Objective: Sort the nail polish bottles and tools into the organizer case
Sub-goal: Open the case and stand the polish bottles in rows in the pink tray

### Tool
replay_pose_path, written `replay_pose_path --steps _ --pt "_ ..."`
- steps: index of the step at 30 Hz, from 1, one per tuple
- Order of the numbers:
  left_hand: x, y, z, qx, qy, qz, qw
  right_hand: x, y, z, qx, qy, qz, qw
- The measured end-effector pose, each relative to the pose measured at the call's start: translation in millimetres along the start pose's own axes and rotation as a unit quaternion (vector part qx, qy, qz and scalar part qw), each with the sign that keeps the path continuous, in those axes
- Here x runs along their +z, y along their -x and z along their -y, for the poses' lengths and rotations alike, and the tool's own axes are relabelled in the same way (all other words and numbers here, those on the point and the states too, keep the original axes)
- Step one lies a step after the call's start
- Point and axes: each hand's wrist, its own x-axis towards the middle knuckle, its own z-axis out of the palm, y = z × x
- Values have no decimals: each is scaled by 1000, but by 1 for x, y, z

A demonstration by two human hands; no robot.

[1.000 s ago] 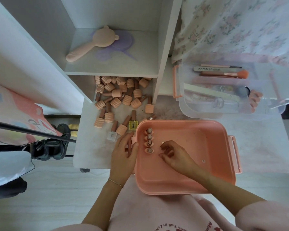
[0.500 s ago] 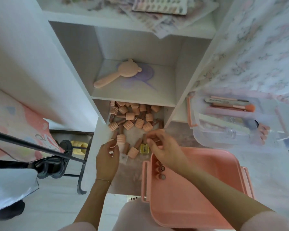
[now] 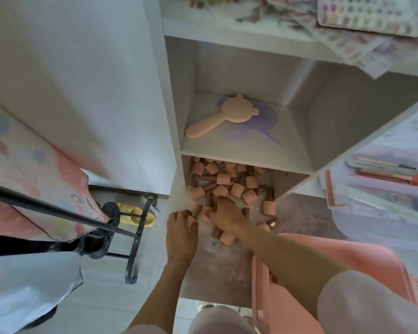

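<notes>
Nail polish bottles (image 3: 229, 186) under both hands: left hand (image 3: 181, 233) curled around one, right hand's (image 3: 223, 216) grip unclear.

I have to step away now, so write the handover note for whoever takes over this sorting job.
Left hand: fingers curled on a bottle at the near edge of the pile.
Right hand: reaching into the pile, fingers down among the bottles; grip not clear.
Nail polish bottles: most lie loose on the table, under the shelf.
Pink case: at lower right, its inside mostly hidden by the right arm.
Clear tray: at right, holds the tools.
Done: cannot tell from this view.
Left: move the pile into the case.
</notes>
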Motion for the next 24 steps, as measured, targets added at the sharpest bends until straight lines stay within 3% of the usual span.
replay_pose_path --steps 4,11,17,24 --pt "-8 4 8 -28 67 -29 997 10 -5 4 17 31 -7 999" --pt "-16 32 10 -111 181 -64 975 15 -2 7 48 -44 -33 997" --pt "-23 54 -2 -62 235 -48 969 -8 34 15 -4 -216 -119 969" --pt "-34 82 -46 7 303 -23 953 -69 119 -23 -70 -304 -138 940"
